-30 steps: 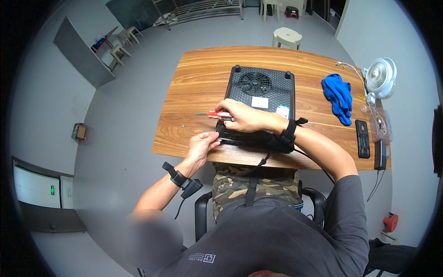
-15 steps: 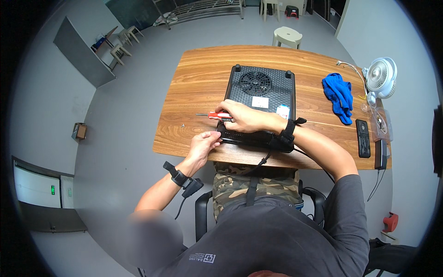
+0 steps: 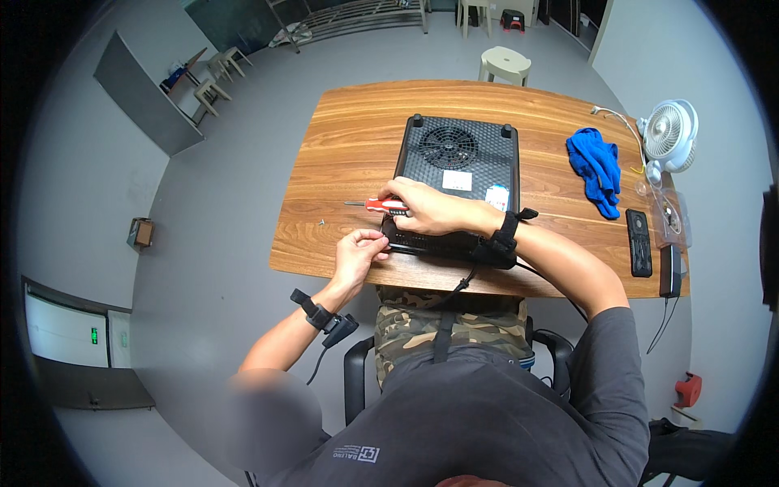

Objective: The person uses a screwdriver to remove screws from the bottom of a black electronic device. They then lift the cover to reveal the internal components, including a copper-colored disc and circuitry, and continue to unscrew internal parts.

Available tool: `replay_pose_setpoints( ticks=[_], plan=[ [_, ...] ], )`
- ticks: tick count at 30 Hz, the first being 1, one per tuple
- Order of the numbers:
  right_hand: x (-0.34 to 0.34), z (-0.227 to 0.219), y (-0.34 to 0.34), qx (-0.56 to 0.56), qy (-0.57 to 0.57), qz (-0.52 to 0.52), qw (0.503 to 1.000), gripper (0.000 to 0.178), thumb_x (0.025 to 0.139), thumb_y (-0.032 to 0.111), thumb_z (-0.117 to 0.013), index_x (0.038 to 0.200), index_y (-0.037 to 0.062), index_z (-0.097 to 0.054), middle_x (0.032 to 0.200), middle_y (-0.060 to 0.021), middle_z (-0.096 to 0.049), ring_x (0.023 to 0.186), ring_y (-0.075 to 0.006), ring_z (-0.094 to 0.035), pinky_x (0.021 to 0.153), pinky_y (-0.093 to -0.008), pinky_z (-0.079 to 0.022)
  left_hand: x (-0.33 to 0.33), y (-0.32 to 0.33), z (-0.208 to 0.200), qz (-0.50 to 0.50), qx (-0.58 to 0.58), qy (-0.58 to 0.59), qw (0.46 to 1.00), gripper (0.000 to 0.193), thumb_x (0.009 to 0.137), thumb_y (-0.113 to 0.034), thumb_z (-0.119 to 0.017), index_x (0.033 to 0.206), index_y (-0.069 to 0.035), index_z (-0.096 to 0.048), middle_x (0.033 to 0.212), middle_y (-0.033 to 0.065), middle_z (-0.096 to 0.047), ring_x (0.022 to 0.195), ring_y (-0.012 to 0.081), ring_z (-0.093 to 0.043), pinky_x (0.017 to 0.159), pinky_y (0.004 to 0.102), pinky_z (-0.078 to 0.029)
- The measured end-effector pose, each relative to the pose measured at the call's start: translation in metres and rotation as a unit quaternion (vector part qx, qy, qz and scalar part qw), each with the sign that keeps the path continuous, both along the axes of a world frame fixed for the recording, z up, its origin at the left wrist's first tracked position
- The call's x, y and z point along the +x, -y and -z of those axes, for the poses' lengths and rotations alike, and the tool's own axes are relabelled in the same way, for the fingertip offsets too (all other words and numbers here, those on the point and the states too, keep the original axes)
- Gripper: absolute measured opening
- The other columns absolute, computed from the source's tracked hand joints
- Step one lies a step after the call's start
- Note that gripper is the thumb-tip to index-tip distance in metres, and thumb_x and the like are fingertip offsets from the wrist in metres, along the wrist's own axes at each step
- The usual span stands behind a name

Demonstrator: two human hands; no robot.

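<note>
A black induction cooker [image 3: 487, 146] lies bottom up on the wooden table [image 3: 341, 146], its round fan grille [image 3: 449, 147] at the far end. Across its left side, my right hand [image 3: 426, 206] is closed round the handle of a red screwdriver [image 3: 377, 204], whose shaft points left past the cooker's edge. At the near left corner of the cooker, my left hand [image 3: 357, 253] has thumb and forefinger pinched together. Whatever lies between those fingertips is too small to make out. A few tiny screws [image 3: 321, 221] rest on the wood left of the cooker.
To the right lie a blue cloth [image 3: 596, 170], a black oblong case [image 3: 639, 243] and a clear plastic box [image 3: 672, 215]. A white fan [image 3: 670, 138] stands at the table's right edge. Beyond the far edge is a pale stool [image 3: 505, 65]. A black cord [image 3: 462, 284] hangs at the near edge.
My left fingers have shifted very slightly at the cooker's corner. The right hand and screwdriver stay almost in the same place.
</note>
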State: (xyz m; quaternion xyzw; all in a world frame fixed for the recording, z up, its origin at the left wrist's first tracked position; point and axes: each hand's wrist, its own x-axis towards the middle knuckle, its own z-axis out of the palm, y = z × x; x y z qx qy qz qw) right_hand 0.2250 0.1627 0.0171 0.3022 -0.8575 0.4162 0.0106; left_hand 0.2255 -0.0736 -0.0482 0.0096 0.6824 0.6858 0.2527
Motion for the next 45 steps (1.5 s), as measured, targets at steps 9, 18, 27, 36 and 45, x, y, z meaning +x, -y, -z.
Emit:
replay_pose_setpoints(
  ticks=[9, 18, 27, 36, 45],
  plan=[
    [0.002, -0.001, 0.0, 0.0, 0.0, -0.004, 1.0, 0.049, 0.089, 0.014, -0.07, 0.132, -0.0026, -0.054, 0.12, -0.0229, -0.058, 0.113, -0.0362, -0.06, 0.099, -0.0423, -0.049, 0.004, -0.001, 0.002, -0.015, 0.002, -0.025, 1.0, 0.019, 0.095, -0.005, -0.072, 0.108, 0.005, -0.062, 0.094, 0.0102, -0.072, 0.082, 0.0141, -0.072, 0.069, 0.023, -0.061],
    [0.002, -0.003, -0.002, -0.006, -0.008, -0.012, 1.0, 0.049, 0.088, 0.014, -0.069, 0.131, -0.003, -0.054, 0.121, -0.0235, -0.059, 0.116, -0.0366, -0.059, 0.1, -0.0423, -0.048, -0.001, 0.002, -0.001, 0.007, -0.031, -0.05, 0.998, 0.013, 0.099, -0.007, -0.067, 0.104, 0.005, -0.064, 0.093, 0.011, -0.072, 0.084, 0.0147, -0.073, 0.069, 0.0231, -0.062],
    [0.01, -0.014, -0.003, 0.0, 0.019, -0.002, 1.0, 0.047, 0.089, 0.013, -0.068, 0.131, -0.0035, -0.054, 0.123, -0.0251, -0.059, 0.117, -0.0387, -0.059, 0.102, -0.0437, -0.047, -0.002, 0.005, -0.024, 0.076, -0.032, 0.006, 0.997, 0.013, 0.1, -0.008, -0.065, 0.103, 0.005, -0.066, 0.093, 0.0106, -0.073, 0.086, 0.0152, -0.073, 0.074, 0.0247, -0.063],
    [0.016, -0.022, -0.008, -0.041, 0.021, 0.06, 0.997, 0.042, 0.09, 0.014, -0.066, 0.127, -0.0045, -0.056, 0.114, -0.0242, -0.066, 0.105, -0.0349, -0.067, 0.092, -0.0404, -0.053, -0.028, 0.037, -0.036, 0.042, -0.302, -0.26, 0.916, 0.017, 0.092, -0.013, -0.075, 0.093, 0.003, -0.072, 0.085, 0.0115, -0.073, 0.072, 0.0157, -0.071, 0.063, 0.03, -0.057],
    [0.022, -0.045, -0.042, -0.036, 0.023, 0.141, 0.989, 0.037, 0.093, 0.016, -0.065, 0.122, -0.0061, -0.057, 0.108, -0.0271, -0.068, 0.102, -0.0379, -0.069, 0.09, -0.0423, -0.054, -0.097, 0.082, -0.013, 0.01, -0.478, -0.439, 0.76, 0.018, 0.085, -0.015, -0.077, 0.089, 0.002, -0.074, 0.095, 0.0198, -0.07, 0.083, 0.0333, -0.07, 0.077, 0.0424, -0.056]
  ],
)
